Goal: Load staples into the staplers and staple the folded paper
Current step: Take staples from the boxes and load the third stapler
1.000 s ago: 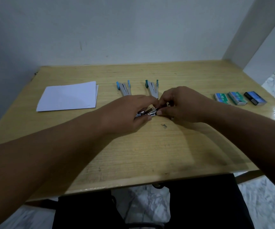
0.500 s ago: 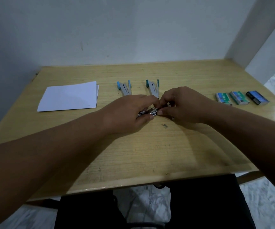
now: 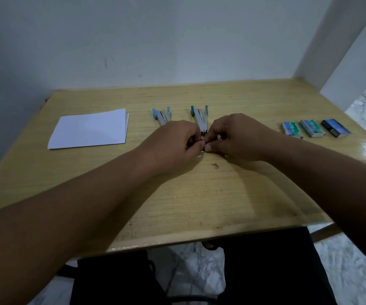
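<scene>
- The wooden table [image 3: 199,205] fills most of the view, set against a pale wall [image 3: 155,40] at the back and a white pillar [image 3: 331,40] at the right corner.
- A patch of marble floor [image 3: 364,271] shows past the near and right edges of the table.
- Both bare forearms reach in from the near corners and meet near the middle of the tabletop.
- The left hand [image 3: 173,146] has its fingers curled round a small shiny metal piece; only a glint of it shows at the fingertips, so I cannot tell whether it is a stapler or a strip of staples.
- The right hand [image 3: 237,137] pinches the same metal piece from the other side, thumb tip pressed against it, fingers bent.
- The folded paper [image 3: 89,129], white, lies flat on the left part of the table, well apart from the hands.
- Two staplers lie open beyond the hands: the light blue stapler [image 3: 161,115] to the left, partly hidden by the left hand, and the teal stapler [image 3: 199,116] between the two hands, its near end right at the fingertips.
- Three staple boxes sit in a row at the right: two green boxes [image 3: 291,128] [image 3: 311,128] and a dark blue box [image 3: 335,127].
- A tiny loose staple bit [image 3: 215,165] lies on the wood just near of the hands.
</scene>
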